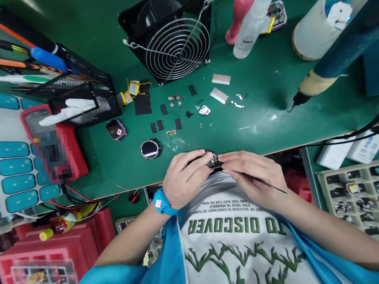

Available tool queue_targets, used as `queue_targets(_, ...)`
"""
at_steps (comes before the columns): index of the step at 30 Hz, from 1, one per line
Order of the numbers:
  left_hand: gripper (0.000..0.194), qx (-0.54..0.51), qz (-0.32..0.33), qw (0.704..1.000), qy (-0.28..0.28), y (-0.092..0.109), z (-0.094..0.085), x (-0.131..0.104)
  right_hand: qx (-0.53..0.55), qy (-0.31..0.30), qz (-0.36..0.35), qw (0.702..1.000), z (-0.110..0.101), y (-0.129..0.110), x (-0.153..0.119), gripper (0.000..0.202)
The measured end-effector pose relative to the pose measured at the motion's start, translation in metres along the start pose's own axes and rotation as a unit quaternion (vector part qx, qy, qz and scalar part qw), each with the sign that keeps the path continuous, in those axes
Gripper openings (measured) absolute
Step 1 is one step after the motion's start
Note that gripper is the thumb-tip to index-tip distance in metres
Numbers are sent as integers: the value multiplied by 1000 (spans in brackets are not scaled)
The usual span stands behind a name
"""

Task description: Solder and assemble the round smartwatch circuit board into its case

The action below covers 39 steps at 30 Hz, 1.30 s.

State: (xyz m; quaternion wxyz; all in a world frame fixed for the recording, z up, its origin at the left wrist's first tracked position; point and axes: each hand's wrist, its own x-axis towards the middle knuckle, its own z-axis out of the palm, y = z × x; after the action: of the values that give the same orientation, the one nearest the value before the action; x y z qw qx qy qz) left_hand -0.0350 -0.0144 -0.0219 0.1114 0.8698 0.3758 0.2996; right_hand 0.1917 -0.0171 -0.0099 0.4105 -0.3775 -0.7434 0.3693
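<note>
At the table's front edge, my left hand point(187, 175), with a blue wristband point(163, 202) on the wrist, is closed around a small opened electronic device point(212, 158). The device has a dark rim, and bits of blue and yellow show inside it. My right hand point(259, 174) pinches dark thin tweezers point(268, 183), their tip end close to the device. My fingers hide much of the device and the tweezers' tips. Just beyond my left hand lies a round watch point(150, 149). Farther left is a smaller watch with a purple case point(116, 129).
Small parts point(175, 101), black pads and silvery strips point(221, 79) lie mid-table. A fan point(176, 45) stands behind them. A soldering iron point(321, 76) juts in from the right, near a white bottle point(252, 22). At left are a red multimeter point(78, 153) and a mesh tool holder point(105, 92).
</note>
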Motion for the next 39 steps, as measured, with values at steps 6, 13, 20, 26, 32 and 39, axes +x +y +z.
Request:
queue_targets(6, 7, -25, -23, 999, 4, 2, 1, -1, -8, 5, -31, 999, 4, 3, -9, 32)
queue_targets(13, 15, -27, -42, 999, -5, 2, 0, -2, 4, 3, -26, 1000, 4, 5, -11, 35)
queue_targets(20, 32, -45, -38, 998, -20, 2, -1, 0, 0, -1, -37, 999, 3, 6, -10, 36)
queue_targets(26, 27, -30, -34, 999, -20, 2, -4, 1, -4, -2, -50, 999, 3, 6, -8, 35)
queue_targets(32, 30, -39, -30, 998, -33, 3, -1, 1, 2, 0, -46, 999, 3, 5, -8, 33)
queue_targets(39, 18, -167, -160, 971, 65, 5, -59, 20, 103, 95, 109, 984, -8, -2, -1, 18)
